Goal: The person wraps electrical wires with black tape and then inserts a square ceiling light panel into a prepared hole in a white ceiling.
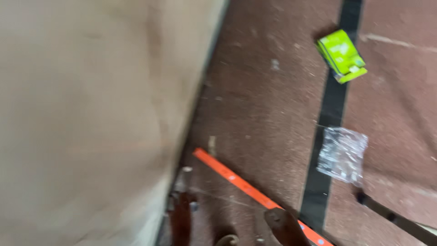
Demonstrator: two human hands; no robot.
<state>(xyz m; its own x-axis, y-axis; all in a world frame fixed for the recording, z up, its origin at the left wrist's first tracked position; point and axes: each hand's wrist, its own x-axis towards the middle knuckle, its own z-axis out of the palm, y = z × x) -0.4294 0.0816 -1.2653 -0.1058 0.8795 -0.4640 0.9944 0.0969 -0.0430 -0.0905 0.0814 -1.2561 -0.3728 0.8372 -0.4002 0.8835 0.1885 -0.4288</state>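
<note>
Board: we record a large pale tan wooden board [91, 118] filling the left half of the view, blurred by motion; its right edge runs diagonally from the top centre down to the lower left-centre.
Floor: we note a reddish-brown speckled floor [259, 105], dusty, with pale specks and small chips scattered on it.
Floor stripe: a black stripe [332, 105] crosses the floor from the top right down toward the bottom centre.
Ruler: a long orange ruler [236, 180] lies flat on the floor, slanting from just beside the board's edge down to the bottom right, where it crosses the black stripe.
Plastic bag: a small clear plastic bag [342, 155] with small pale contents lies partly on the stripe, well apart from the board.
Box: a bright green box [341, 55] lies by the stripe near the top right, well apart from the bag.
Left hand: at the bottom edge we see fingers [181, 218] just beside the lower corner of the board; contact and whether they are apart or together we cannot tell.
Right hand: one digit [284, 225] shows at the bottom edge, lying over or just beside the ruler; its grip we cannot tell.
</note>
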